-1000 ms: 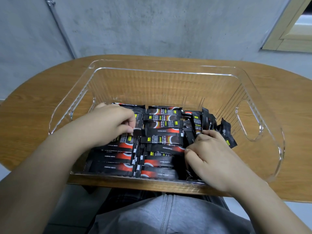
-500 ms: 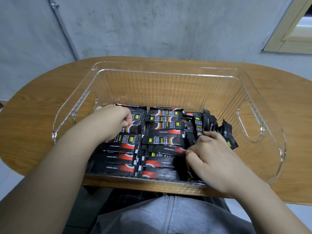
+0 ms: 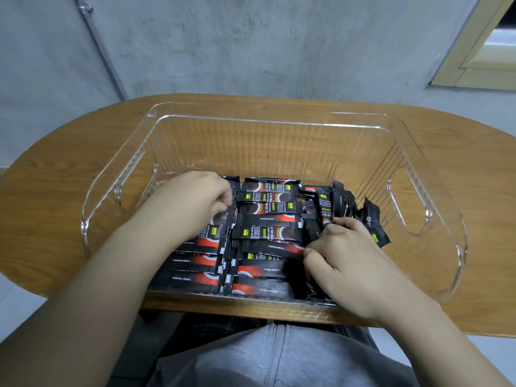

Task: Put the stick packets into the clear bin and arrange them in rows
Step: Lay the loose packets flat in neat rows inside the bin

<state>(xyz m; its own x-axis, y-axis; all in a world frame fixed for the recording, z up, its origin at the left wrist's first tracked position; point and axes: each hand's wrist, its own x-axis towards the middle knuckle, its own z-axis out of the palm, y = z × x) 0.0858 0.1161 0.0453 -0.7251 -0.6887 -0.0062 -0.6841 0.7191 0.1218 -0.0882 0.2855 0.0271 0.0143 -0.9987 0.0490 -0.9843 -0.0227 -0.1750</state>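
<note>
A wooden table (image 3: 55,191) with rounded ends carries a big clear bin (image 3: 268,121) with a handle cut-out in each end wall; the bin sits at the near edge, just above the person's lap. Inside it, black and red stick packets (image 3: 268,233) cover the near half of the floor; the far half shows bare bottom. Two rows lie flat and fairly neat, one on the left under the forearm and one in the middle; on the right a looser clump (image 3: 349,208) stands on edge and leans, not yet laid down.

The left hand (image 3: 192,199) rests on the far end of the left row with its fingers curled down onto a packet, seemingly pinching its end, though the fingertips are blurred and the hold is hard to confirm. The right hand (image 3: 343,258) lies between the middle row and the clump, fingers bent round the upright packets and gathering them.

The step in hand looks like tidying; all the packets in view are already in the bin and two rows are formed. The next move calls for laying the leaning clump flat as a third row, ends squared against the middle one, without nudging the finished rows.
</note>
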